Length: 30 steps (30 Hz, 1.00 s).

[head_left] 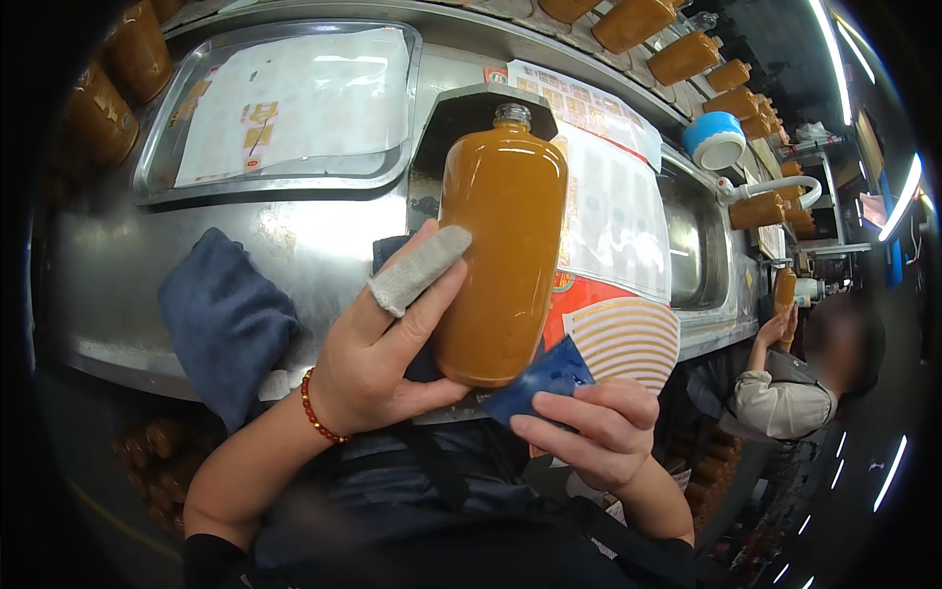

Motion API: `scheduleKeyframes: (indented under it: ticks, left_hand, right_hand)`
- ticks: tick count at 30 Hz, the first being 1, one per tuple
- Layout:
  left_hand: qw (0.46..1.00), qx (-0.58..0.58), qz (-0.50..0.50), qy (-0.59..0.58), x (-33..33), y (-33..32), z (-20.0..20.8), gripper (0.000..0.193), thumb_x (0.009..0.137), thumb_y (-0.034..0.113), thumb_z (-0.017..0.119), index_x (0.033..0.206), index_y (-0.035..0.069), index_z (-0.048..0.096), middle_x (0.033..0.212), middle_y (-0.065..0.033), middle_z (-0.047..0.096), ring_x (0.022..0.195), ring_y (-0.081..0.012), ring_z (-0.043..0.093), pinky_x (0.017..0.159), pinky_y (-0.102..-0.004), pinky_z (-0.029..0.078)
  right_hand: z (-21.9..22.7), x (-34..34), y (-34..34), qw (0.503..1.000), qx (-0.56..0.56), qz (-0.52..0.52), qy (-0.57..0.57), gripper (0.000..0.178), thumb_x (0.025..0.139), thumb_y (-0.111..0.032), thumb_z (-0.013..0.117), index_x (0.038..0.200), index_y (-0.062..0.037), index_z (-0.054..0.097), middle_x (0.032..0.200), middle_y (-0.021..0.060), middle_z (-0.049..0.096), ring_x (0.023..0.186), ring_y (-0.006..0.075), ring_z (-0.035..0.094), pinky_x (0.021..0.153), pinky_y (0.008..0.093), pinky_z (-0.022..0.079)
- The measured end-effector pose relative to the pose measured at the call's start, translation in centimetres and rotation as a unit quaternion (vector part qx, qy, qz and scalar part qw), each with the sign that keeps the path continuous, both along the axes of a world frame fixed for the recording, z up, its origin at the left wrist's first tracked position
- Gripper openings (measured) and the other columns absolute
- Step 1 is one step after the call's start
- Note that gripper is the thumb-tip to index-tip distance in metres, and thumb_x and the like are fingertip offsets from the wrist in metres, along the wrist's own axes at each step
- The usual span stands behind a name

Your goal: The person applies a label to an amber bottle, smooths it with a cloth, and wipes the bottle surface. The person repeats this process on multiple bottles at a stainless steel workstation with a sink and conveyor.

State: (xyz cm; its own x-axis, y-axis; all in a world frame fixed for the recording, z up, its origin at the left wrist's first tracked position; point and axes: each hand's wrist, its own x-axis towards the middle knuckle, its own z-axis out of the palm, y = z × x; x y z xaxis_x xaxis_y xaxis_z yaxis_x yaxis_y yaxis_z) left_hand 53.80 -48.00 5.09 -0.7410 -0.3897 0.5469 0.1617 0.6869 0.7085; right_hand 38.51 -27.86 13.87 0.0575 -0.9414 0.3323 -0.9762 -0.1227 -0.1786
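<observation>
A glossy amber-brown bottle (505,255) with a clear threaded neck lies in front of me, its neck pointing away. Around its left side and lower edge curls my left hand (397,344), one finger wearing a grey fabric sleeve (420,271). In my right hand (599,432) a small flat blue scraper (543,381) is pinched between thumb and fingers, right by the bottle's bottom corner. Beneath the bottle is a dark angular support (442,137). To its right sit label sheets (618,211) and a sheet of curved gold-striped strips (623,342).
A metal tray (285,187) holding a backing sheet stands at the far left. Nearer lies a dark blue cloth (224,319). On the right are a steel sink (692,236), a white faucet (775,187) and a blue-and-white roll (714,139). Brown bottles (687,57) line the shelf; a co-worker (795,393) holds another.
</observation>
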Motion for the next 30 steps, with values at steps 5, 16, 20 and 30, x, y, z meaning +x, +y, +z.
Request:
scheduleKeyframes:
  ticks: [5,16,20,30]
  left_hand:
    - [1.0,-0.001,0.004,-0.015,0.2,0.6,-0.1,0.096,0.067,0.016,0.091,0.149,-0.004,0.045,0.158,-0.0239,0.038,0.146,-0.0406,0.039,0.116,-0.0424,0.041]
    - [0.998,-0.022,0.025,-0.051,0.5,1.0,-0.1,0.1,0.068,0.02,0.09,0.151,-0.006,0.042,0.157,-0.0241,0.037,0.145,-0.0405,0.04,0.117,-0.0435,0.039]
    - [0.994,-0.04,0.056,-0.089,0.6,1.6,0.6,0.103,0.067,0.022,0.092,0.151,-0.005,0.041,0.158,-0.0243,0.036,0.144,-0.0433,0.039,0.118,-0.048,0.036]
    - [0.995,-0.042,0.052,-0.078,-0.8,2.9,0.8,0.098,0.074,0.018,0.089,0.152,-0.007,0.036,0.16,-0.0261,0.03,0.149,-0.0463,0.03,0.117,-0.0481,0.038]
  right_hand:
    - [-0.2,-0.5,0.8,0.998,0.012,-0.054,0.018,0.031,0.069,-0.013,0.075,0.099,-0.0206,0.082,0.105,-0.007,0.069,0.091,0.0155,0.053,0.075,0.0264,0.046]
    - [-2.2,1.7,1.6,0.99,-0.017,-0.131,-0.05,0.04,0.065,-0.004,0.079,0.103,-0.0145,0.079,0.092,-0.0019,0.066,0.08,0.0176,0.053,0.071,0.0282,0.043]
    - [-0.3,3.2,-0.5,0.962,-0.056,-0.174,-0.204,0.038,0.074,-0.002,0.08,0.111,-0.0063,0.073,0.088,0.0042,0.065,0.073,0.0217,0.055,0.067,0.0309,0.044]
    - [-5.1,1.4,1.7,0.739,-0.035,-0.409,-0.535,0.021,0.088,-0.001,0.075,0.105,0.0028,0.065,0.088,0.005,0.062,0.075,0.0094,0.058,0.069,0.0222,0.047]
